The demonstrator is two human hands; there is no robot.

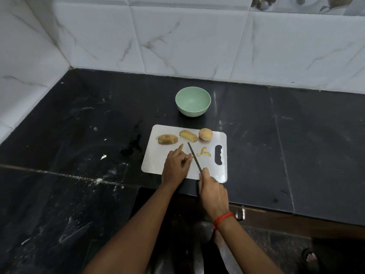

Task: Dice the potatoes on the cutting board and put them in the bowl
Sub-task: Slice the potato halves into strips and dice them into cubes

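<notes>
The head view looks down on a dark stone bench (79, 125) set against a wall of white marbled tiles (187, 40). A pale cutting board (158, 165) lies near the bench's front edge, its handle slot to the right. Along the board's far side sit, from left to right, a cut potato half (167, 139), a second cut potato piece (188, 135) and a whole potato (205, 134). The left hand (175, 167) rests on the board with fingers curled, holding down a potato wedge (180, 146) whose tip shows beyond the knuckles. The right hand (212, 190), with a red thread (223, 219) at its wrist, is clenched around the handle of a knife (194, 157). The thin blade runs away from the person, just beside the left fingertips. A few small yellow potato bits (204, 152) lie just right of the blade. A light green bowl (192, 111) stands on the bench just beyond the board, with no potato in it.
</notes>
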